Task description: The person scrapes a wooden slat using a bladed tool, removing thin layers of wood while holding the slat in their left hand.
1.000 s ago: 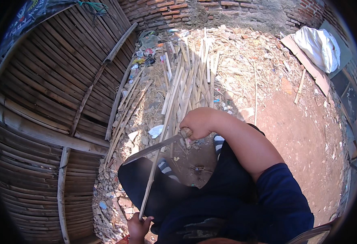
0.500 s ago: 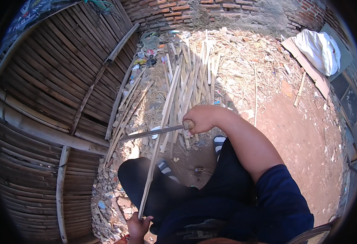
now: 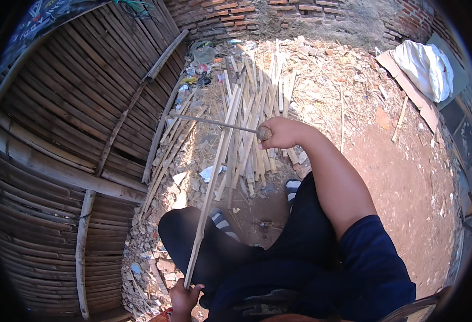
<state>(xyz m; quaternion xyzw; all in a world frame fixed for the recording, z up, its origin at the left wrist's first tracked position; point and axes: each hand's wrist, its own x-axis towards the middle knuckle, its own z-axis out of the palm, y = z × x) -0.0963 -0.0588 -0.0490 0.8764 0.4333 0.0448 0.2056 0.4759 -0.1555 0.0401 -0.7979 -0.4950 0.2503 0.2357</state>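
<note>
Bamboo strip (image 3: 206, 204) runs from our left hand (image 3: 182, 299) toward twelve o'clock, fingers closed around its near end. Our right hand (image 3: 279, 133) grips a long blade (image 3: 212, 123) pointing to nine o'clock above the bamboo pile (image 3: 257, 107).

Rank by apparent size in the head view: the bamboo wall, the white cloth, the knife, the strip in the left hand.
1. Bamboo wall, by far the largest.
2. Strip and knife: the strip looks longer, but it runs toward the camera, so this order is unsure.
3. White cloth: looks small, but lies farthest away.
</note>
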